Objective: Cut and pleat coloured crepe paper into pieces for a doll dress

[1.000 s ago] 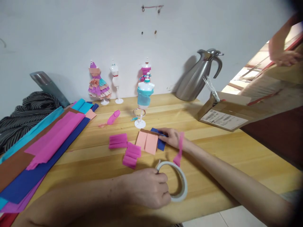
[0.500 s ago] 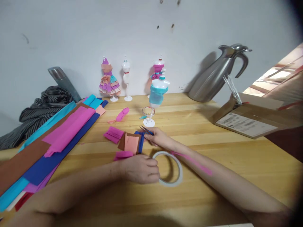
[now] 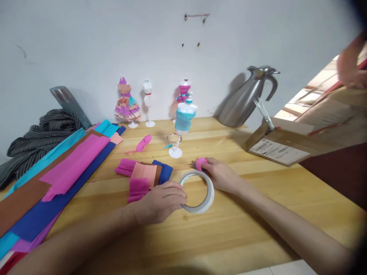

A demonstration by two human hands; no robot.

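My left hand (image 3: pixel 160 201) has its fingers closed at the left side of a white roll of tape (image 3: pixel 210 194), which is tilted above the wood. Beyond the roll, my right hand (image 3: pixel 225 176) pinches a curled pink strip of crepe paper (image 3: pixel 200 164); a small dark shape beside it is too unclear to name. Left of the roll lie folded crepe paper pieces: pink (image 3: pixel 138 188), peach (image 3: pixel 143 173) and dark blue (image 3: pixel 165 172). A mini dress form (image 3: pixel 185 119) wrapped in turquoise paper stands past my hands.
Long crepe paper sheets (image 3: pixel 77 164) cover the table's left. Against the wall are more dress forms (image 3: pixel 147 99), a leaning bottle (image 3: pixel 70 107) and a steel jug (image 3: pixel 241 99). A cardboard box (image 3: pixel 282 147) sits at the right edge. Another person's hand (image 3: pixel 351 68) shows far right.
The scissors seen in my right hand are no longer visible, and it now pinches the pink strip that lay along my forearm. It has shifted right. The view has turned slightly right.
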